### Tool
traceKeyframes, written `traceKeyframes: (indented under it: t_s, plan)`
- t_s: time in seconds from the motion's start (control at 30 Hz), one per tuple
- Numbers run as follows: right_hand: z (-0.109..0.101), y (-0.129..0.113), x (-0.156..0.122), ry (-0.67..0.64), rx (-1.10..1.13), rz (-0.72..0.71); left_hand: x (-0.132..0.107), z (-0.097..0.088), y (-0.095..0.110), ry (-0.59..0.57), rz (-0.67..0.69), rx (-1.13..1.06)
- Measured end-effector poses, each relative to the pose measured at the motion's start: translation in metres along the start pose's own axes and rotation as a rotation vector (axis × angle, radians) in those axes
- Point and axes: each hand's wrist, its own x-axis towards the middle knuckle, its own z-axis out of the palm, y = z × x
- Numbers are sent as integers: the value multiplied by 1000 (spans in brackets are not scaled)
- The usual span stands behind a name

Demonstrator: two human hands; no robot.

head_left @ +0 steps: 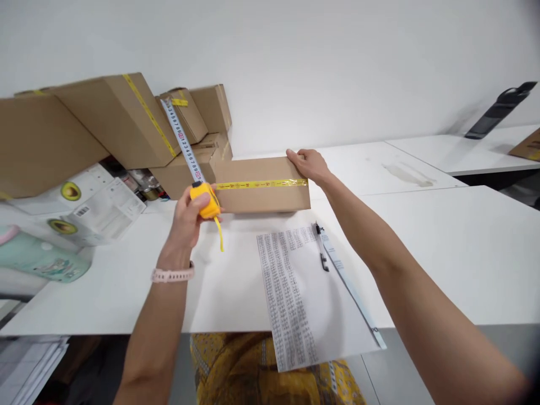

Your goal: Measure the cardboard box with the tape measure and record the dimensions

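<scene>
My left hand (192,211) is closed around a yellow tape measure (205,199). Its blade (182,138) sticks out up and to the left, and a yellow strap hangs below the case. Just beside it, a long cardboard box (261,199) with yellow printed tape along its side stands on the white table, its left end partly behind the left hand. My right hand (310,164) grips the box's upper right corner, thumb on the top edge. Nearer me lies a sheet of paper (324,315) covered in handwritten columns, with a pen (321,250) on it.
Several cardboard boxes (113,118) are stacked at the left against the wall. In front of them are a white carton with avocado pictures (93,205) and a mint green bottle (46,259). A black bottle (500,111) stands at the far right. The paper overhangs the table's front edge.
</scene>
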Motion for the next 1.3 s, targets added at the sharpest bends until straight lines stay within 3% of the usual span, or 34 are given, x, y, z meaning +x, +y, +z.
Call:
traceKeyframes:
  t_s: [0.07,0.17,0.27,0.4,0.57,0.77,1.13,1.3]
  plan:
    - [4,0,9,28,-27,-63,-20,15,-4,-131,-13,-21]
    - [11,2,17,101,-32,-198,-48,37,-22,-405,-191,-63]
    - [16,4,20,88,0,-239,-62,52,-42,-528,-316,-96]
    - [20,5,19,61,-7,-273,-65,57,-56,-530,-365,-128]
    - [21,1,17,59,-209,-470,-70,58,-66,-534,-393,-147]
    - [21,2,20,-35,-426,-638,-72,64,-85,-550,-381,-158]
    - [23,0,16,-25,-360,-577,-71,64,-96,-568,-371,-146]
    - [22,-7,5,15,-443,-508,-87,60,-100,-445,-187,-173]
